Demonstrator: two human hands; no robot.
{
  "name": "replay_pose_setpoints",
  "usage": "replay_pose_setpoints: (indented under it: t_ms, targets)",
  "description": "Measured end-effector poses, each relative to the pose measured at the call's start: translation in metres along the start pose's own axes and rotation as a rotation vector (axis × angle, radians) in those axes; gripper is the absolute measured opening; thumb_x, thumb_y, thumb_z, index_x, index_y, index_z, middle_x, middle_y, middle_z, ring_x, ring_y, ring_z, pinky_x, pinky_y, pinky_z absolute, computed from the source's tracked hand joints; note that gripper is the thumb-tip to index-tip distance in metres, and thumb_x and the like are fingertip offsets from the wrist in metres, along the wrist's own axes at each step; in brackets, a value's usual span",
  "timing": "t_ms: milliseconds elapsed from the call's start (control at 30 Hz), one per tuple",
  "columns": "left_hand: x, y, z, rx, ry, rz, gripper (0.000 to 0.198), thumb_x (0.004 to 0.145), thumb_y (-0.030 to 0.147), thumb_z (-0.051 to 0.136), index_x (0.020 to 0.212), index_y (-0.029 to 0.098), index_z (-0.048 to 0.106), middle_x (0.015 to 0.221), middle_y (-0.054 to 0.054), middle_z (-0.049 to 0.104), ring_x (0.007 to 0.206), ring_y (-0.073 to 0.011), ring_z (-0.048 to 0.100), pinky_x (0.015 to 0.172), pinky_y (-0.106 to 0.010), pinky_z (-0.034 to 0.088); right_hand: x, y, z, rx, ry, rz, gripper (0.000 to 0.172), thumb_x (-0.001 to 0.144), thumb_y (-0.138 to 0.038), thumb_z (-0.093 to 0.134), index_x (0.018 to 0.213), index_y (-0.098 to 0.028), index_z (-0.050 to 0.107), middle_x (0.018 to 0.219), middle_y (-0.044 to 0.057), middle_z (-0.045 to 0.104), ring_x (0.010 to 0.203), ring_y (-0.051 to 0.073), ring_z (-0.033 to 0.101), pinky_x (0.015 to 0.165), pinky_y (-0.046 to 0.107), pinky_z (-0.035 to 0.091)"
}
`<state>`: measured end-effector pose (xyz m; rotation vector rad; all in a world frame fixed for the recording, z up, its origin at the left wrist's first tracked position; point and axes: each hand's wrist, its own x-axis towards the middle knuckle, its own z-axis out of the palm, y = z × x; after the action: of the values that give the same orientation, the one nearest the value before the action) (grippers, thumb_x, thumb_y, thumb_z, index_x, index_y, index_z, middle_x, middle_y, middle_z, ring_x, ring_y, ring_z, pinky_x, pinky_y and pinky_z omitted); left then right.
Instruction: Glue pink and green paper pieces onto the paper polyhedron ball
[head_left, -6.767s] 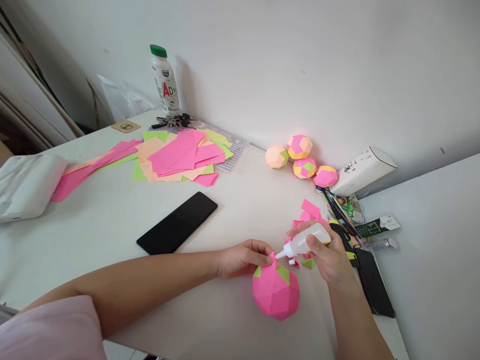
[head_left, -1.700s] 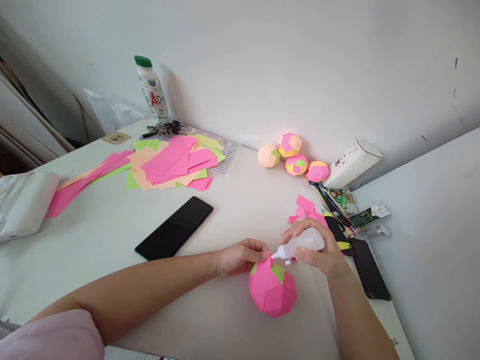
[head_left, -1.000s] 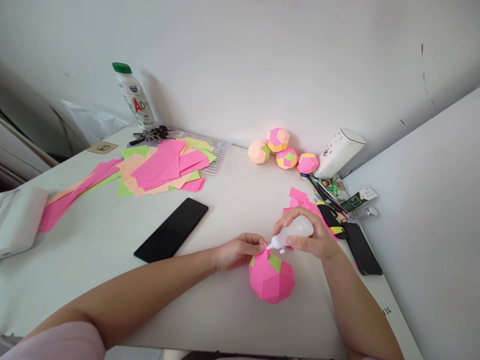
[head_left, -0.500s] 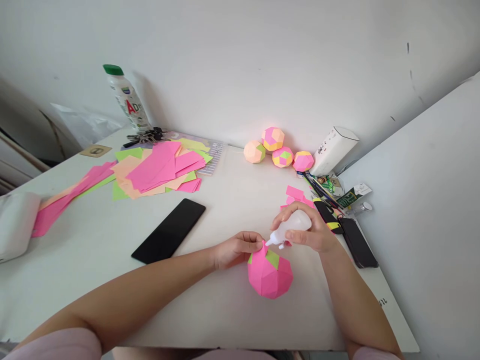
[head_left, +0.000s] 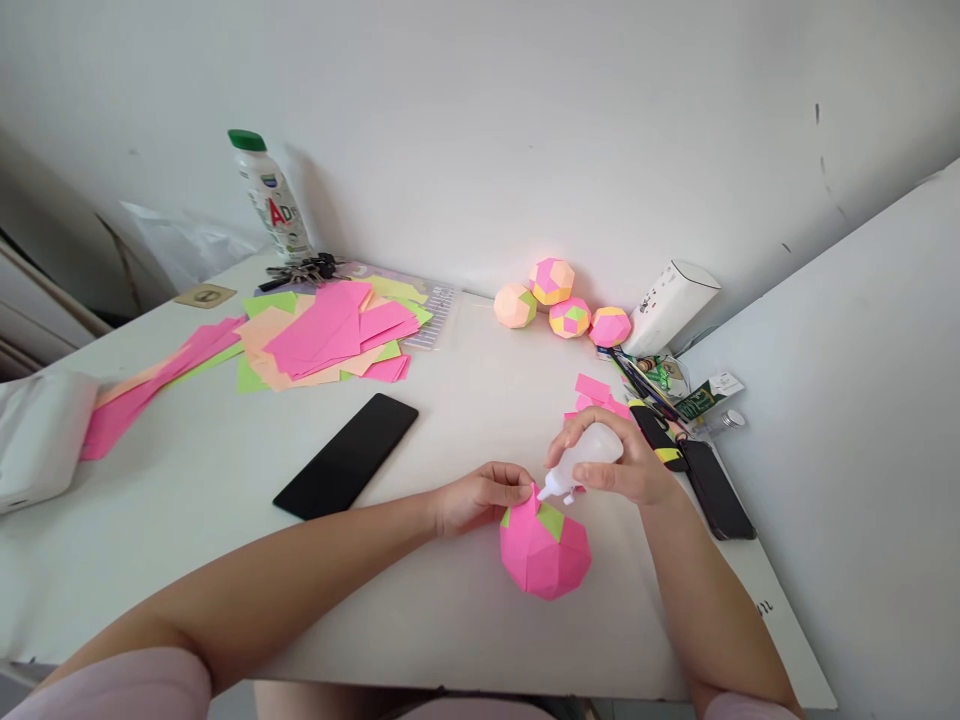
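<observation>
A pink paper ball (head_left: pixel 546 558) with green patches sits near the front of the table, a narrow pink flap standing up from its top. My left hand (head_left: pixel 486 497) pinches that flap between thumb and fingers. Tilted downward in my right hand (head_left: pixel 626 462) is a small white squeeze bottle (head_left: pixel 591 460), gripped between thumb and fingers. The bottle's nozzle tip is at the flap, just right of my left fingertips; whether it touches cannot be made out. Its small cap hangs below the nozzle.
A black phone (head_left: pixel 346 457) lies left of my hands. Loose coloured paper (head_left: pixel 322 335) is heaped behind it. Several finished paper balls (head_left: pixel 570 317) stand by the wall. A white box (head_left: pixel 671 307), another phone (head_left: pixel 718 490) and small tools line the right edge. A bottle (head_left: pixel 271 200) stands back left.
The bottle's nozzle has moved slightly down along the flap. My left hand keeps its pinch. The whole view has shifted a little.
</observation>
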<state>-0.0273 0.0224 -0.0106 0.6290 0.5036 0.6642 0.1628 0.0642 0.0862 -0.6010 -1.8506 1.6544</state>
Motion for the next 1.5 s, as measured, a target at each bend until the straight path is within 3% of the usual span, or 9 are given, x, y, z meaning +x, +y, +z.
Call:
replay_pose_setpoints:
  t_ms: [300,433,833,967,1067,1167,1267,1367,1500]
  targets:
    - [0.002,-0.002,-0.001,0.014,-0.018,0.019,0.022,0.066,0.029,0.077,0.067,0.011,0.065,0.063,-0.001,0.058,0.06,-0.0113,0.051,0.061,-0.025,0.035,-0.003,-0.002,0.0,-0.036,0.006,0.022,0.021,0.075,-0.02,0.072,0.09,-0.019,0.058,0.086,0.006,0.071,0.064,0.015,0.064,0.052,0.026,0.05]
    - [0.002,-0.003,-0.001,0.016,-0.033,0.03,0.021,0.066,0.028,0.077,0.066,0.012,0.065,0.062,0.0,0.056,0.059,-0.011,0.05,0.061,-0.025,0.034,-0.003,-0.001,-0.001,-0.05,0.051,0.041,0.021,0.076,-0.021,0.071,0.091,-0.019,0.057,0.088,0.005,0.071,0.058,0.014,0.062,0.044,0.023,0.044]
    - [0.002,-0.004,0.001,0.033,-0.005,0.027,0.023,0.064,0.032,0.078,0.068,0.013,0.066,0.065,-0.001,0.059,0.061,-0.0127,0.052,0.063,-0.026,0.035,-0.004,0.001,0.0,-0.024,0.034,0.056,0.023,0.075,-0.025,0.073,0.089,-0.018,0.057,0.086,0.006,0.071,0.057,0.013,0.061,0.042,0.022,0.047]
    - [0.001,-0.004,0.002,0.037,-0.011,0.04,0.025,0.065,0.034,0.078,0.065,0.013,0.064,0.063,-0.001,0.057,0.061,-0.0122,0.051,0.062,-0.026,0.034,-0.004,-0.002,-0.002,-0.014,0.09,0.08,0.022,0.075,-0.026,0.072,0.089,-0.018,0.057,0.088,0.006,0.072,0.05,0.011,0.059,0.042,0.023,0.047]
    - [0.001,-0.004,0.002,0.047,-0.038,0.052,0.026,0.064,0.035,0.078,0.062,0.013,0.063,0.062,0.0,0.054,0.059,-0.0113,0.048,0.06,-0.025,0.032,-0.007,0.002,-0.012,0.049,0.209,0.057,0.023,0.074,-0.03,0.074,0.088,-0.018,0.06,0.092,0.008,0.073,0.054,0.013,0.06,0.043,0.024,0.047]
    - [0.001,-0.003,0.002,0.061,-0.08,0.061,0.026,0.063,0.034,0.078,0.06,0.013,0.063,0.061,0.001,0.05,0.058,-0.0108,0.045,0.059,-0.025,0.031,-0.018,0.015,-0.028,0.216,0.428,0.003,0.03,0.071,-0.041,0.075,0.09,-0.021,0.063,0.098,0.006,0.071,0.064,0.015,0.064,0.049,0.027,0.051]
    - [0.001,-0.002,0.002,0.067,-0.112,0.059,0.025,0.065,0.033,0.077,0.06,0.012,0.064,0.063,0.0,0.05,0.06,-0.0116,0.046,0.06,-0.026,0.032,-0.039,0.038,-0.041,0.315,0.706,0.063,0.033,0.064,-0.044,0.079,0.085,-0.022,0.066,0.079,0.002,0.071,0.067,0.017,0.065,0.06,0.031,0.056]
    - [0.0,0.0,0.002,0.062,-0.124,0.05,0.023,0.066,0.031,0.077,0.062,0.012,0.065,0.066,-0.001,0.053,0.063,-0.0127,0.049,0.062,-0.027,0.034,-0.061,0.06,-0.049,0.313,0.806,0.096,0.027,0.066,-0.041,0.079,0.081,-0.023,0.067,0.075,0.0,0.07,0.071,0.017,0.067,0.067,0.033,0.057]
    - [0.0,0.0,0.002,0.055,-0.125,0.032,0.02,0.066,0.029,0.076,0.065,0.012,0.066,0.068,-0.002,0.056,0.066,-0.0141,0.051,0.064,-0.027,0.036,-0.075,0.076,-0.059,0.296,0.922,0.099,0.032,0.069,-0.05,0.074,0.084,-0.024,0.066,0.073,-0.001,0.07,0.07,0.016,0.067,0.067,0.032,0.056]
